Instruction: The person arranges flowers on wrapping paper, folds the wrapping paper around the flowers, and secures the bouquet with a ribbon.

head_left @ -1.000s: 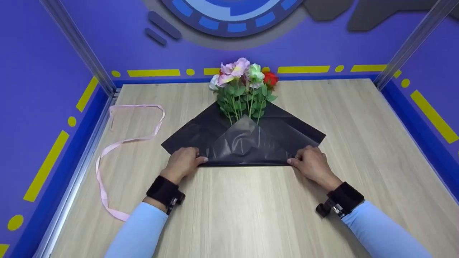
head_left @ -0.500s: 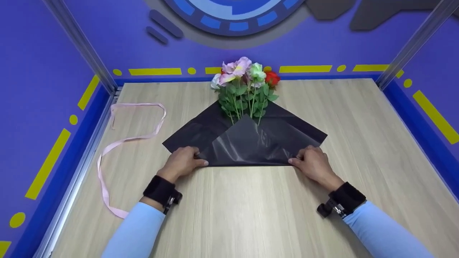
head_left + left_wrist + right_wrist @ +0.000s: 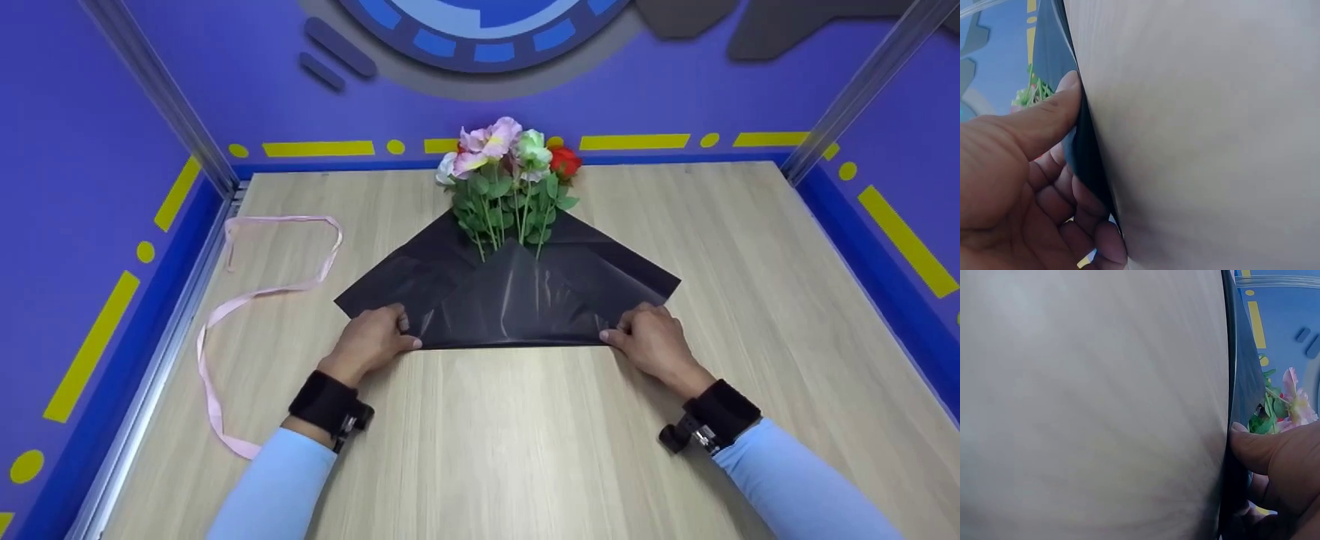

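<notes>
A sheet of black wrapping paper (image 3: 514,300) lies on the table with its front part folded up into a pointed flap. Over the lower stems of a small bunch of artificial flowers (image 3: 531,156), pink, white, pale green and red, this flap rests. My left hand (image 3: 369,341) pinches the fold at its left end; in the left wrist view the thumb is on the near side and curled fingers (image 3: 1061,194) are behind the paper. At the other end of the fold my right hand (image 3: 651,341) pinches the paper between thumb and fingers, partly hidden in the right wrist view.
A long pink ribbon (image 3: 214,382) lies in loose bends on the left of the wooden table (image 3: 510,450), one end passing under the left sleeve. A blue-purple wall (image 3: 420,112) stands right behind the flowers, with side walls left and right.
My left hand has slid slightly left along the fold. The right hand stays where it was. Creases on the front flap have shifted and it looks smoother. Flowers and ribbon lie as before.
</notes>
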The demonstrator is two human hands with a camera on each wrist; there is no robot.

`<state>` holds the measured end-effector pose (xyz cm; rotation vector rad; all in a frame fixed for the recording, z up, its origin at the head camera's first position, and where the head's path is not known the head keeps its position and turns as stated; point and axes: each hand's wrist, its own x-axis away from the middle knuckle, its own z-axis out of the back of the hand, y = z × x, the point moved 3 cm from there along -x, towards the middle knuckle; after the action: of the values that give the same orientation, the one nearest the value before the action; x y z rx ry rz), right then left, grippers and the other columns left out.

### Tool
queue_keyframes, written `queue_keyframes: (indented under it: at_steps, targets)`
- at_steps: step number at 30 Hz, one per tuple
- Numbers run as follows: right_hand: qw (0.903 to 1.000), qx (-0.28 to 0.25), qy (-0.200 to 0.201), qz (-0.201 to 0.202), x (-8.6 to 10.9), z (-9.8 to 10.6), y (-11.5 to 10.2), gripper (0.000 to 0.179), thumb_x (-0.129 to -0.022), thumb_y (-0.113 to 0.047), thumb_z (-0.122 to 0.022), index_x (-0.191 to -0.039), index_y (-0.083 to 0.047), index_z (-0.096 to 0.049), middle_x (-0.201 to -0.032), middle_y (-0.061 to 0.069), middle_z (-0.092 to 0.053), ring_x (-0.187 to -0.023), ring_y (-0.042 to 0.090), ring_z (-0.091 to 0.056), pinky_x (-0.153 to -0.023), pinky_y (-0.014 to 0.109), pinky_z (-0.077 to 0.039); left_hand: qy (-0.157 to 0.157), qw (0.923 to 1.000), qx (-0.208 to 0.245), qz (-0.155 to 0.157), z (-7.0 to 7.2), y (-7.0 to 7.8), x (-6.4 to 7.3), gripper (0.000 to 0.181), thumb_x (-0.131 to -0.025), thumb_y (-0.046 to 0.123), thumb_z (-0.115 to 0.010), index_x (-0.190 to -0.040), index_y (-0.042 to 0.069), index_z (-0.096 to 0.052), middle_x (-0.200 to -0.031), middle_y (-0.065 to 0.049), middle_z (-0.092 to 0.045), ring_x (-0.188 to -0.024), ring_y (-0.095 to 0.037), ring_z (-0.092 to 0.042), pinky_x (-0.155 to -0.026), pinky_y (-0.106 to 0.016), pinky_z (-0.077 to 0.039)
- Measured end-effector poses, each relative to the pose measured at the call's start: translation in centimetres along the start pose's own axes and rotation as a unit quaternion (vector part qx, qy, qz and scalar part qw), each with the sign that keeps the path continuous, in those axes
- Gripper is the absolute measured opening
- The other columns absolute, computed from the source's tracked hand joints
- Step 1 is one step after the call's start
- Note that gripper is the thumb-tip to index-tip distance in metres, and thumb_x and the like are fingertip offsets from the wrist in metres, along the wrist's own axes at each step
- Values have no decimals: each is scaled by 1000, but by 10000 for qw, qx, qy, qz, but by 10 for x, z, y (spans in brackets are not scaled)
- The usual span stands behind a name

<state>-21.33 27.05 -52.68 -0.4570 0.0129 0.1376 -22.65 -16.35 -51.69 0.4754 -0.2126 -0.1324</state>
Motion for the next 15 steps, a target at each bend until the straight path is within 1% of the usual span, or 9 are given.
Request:
queue_keyframes:
  at_steps: [5, 8, 10, 11, 13, 15]
  targets:
    - [10000, 39, 9, -5, 0, 0, -1, 28, -93, -33, -78, -78, -10, -73, -90, 11, -63, -100, 40, -59, -87, 62, -43, 94, 9998, 160, -52, 6, -14, 5, 29, -88, 29, -84, -98, 13, -63, -86, -3, -68, -79, -22, -62, -74, -40, -49]
    - [10000, 69, -4, -17, 1, 0, -1, 28, -93, -33, -78, -79, -10, -73, -91, 12, -63, -101, 41, -59, -87, 62, -43, 199, 9993, 174, -250, 9, -16, 8, 26, -88, 23, -84, -98, 11, -63, -86, -4, -65, -79, -22, -61, -75, -40, -48]
    - [10000, 75, -6, -15, 1, -1, -1, 28, -93, -33, -78, -80, -9, -73, -92, 12, -63, -101, 41, -59, -87, 62, -43, 300, 9985, -33, -450, 9, -10, 9, 23, -87, 16, -84, -96, 10, -63, -87, -5, -64, -83, -25, -60, -78, -41, -48]
    - [10000, 67, -9, -8, 0, -1, -2, 28, -93, -33, -78, -80, -9, -73, -92, 13, -63, -101, 41, -59, -87, 62, -43, 346, 9976, -224, -549, 9, -4, 9, 21, -86, 13, -83, -95, 10, -64, -89, -7, -64, -86, -27, -60, -80, -42, -48]
    - [10000, 69, -3, -16, 0, -1, -1, 28, -93, -34, -78, -81, -9, -73, -92, 13, -64, -101, 42, -59, -87, 62, -43, 395, 9937, -708, -780, 7, 12, 10, 17, -85, 4, -79, -94, 9, -66, -94, -10, -64, -93, -32, -60, -85, -46, -50]
    - [10000, 72, 10, -41, 0, 0, -1, 28, -93, -34, -78, -81, -9, -73, -93, 13, -64, -102, 42, -60, -87, 62, -42, 352, 9871, -1172, -1035, 4, 32, 10, 17, -85, -2, -73, -96, 9, -68, -100, -14, -66, -99, -37, -61, -87, -51, -53]
